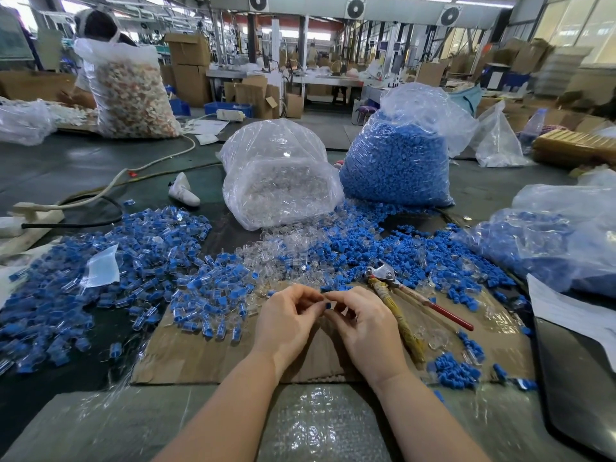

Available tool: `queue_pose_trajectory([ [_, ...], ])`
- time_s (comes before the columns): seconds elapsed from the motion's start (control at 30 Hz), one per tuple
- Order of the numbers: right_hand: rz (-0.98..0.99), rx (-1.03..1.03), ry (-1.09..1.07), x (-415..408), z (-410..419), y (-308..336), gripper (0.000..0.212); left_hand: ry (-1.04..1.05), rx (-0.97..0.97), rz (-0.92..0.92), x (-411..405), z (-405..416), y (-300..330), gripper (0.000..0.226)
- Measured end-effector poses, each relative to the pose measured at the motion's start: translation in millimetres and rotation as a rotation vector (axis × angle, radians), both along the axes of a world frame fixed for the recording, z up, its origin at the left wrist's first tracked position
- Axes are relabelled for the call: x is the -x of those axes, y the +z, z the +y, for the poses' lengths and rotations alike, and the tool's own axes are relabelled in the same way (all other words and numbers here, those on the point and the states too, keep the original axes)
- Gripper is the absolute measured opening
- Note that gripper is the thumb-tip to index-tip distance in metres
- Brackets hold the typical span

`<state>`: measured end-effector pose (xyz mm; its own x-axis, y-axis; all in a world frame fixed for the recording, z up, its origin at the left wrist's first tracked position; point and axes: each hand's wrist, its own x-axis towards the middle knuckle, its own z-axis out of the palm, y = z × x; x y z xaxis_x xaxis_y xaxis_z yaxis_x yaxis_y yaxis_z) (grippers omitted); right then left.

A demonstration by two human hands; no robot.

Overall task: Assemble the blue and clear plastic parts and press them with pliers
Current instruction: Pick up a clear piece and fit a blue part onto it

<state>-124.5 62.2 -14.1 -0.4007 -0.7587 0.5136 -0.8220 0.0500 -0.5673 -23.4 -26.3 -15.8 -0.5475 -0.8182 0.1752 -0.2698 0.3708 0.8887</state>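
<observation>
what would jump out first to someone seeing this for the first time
The big clear bag of blue parts standing at the back right, beside a bag of clear parts, with loose blue pieces spilled across the table. At centre, the left hand and right hand pinch a small blue piece; pliers lie right.

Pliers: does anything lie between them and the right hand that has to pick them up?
Nothing visible does. The pliers lie on the cardboard just beside the right hand, handles toward it, but that hand pinches a blue part.
</observation>
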Motion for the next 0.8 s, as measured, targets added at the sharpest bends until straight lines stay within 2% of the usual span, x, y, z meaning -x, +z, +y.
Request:
queue_pose_trajectory([
  [0.1,0.058,0.005,-0.089,2,2,4,0.025,0.008,-0.014,-0.001,0,-1,-1,0.009],
  [0.17,0.119,-0.051,-0.254,6,4,9,0.033,0.015,-0.034,0.005,1,-1,-2,0.008],
  [0.23,0.146,-0.235,-0.465,15,8,15,0.044,0.023,-0.032,0.004,1,-1,-2,0.008],
  [0.3,0.170,-0.540,-0.633,26,14,19,0.059,0.020,-0.023,0.006,1,0,-1,0.009],
  [0.4,0.142,-0.822,-0.686,38,20,20,0.077,0.018,-0.012,0.006,0,1,0,0.012],
  [0.47,0.137,-0.862,-0.686,40,21,17,0.079,0.020,-0.016,0.009,0,1,1,0.011],
  [0.6,0.159,-0.823,-0.690,40,20,12,0.067,0.029,-0.019,0.029,-1,1,1,0.010],
  [0.8,0.373,-0.764,-0.682,41,20,8,0.053,0.047,-0.030,0.054,1,0,0,0.007],
])
